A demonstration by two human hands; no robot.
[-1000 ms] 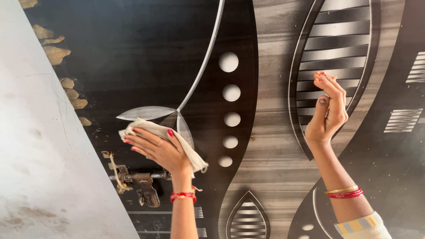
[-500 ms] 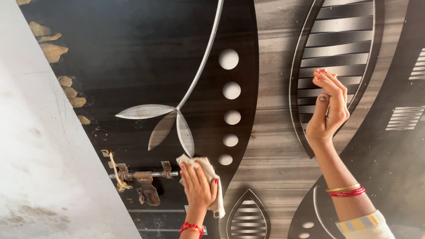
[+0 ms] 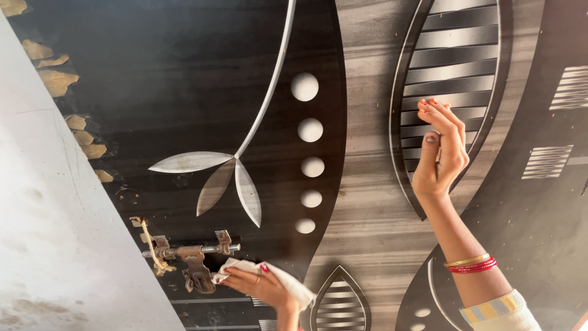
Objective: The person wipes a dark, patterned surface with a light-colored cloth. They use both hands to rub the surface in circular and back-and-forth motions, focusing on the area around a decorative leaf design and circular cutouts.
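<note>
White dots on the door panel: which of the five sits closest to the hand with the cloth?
The lowest dot, at the bottom of the column. It lies just above the left hand and its white cloth; the other four climb away.

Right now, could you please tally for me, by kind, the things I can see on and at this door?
White round dots on the door: 5
Pale leaf shapes: 3
Metal latch: 1
Cloth, under the left hand: 1
Hands, counting the right hand raised against the door: 2
Total: 12
</note>
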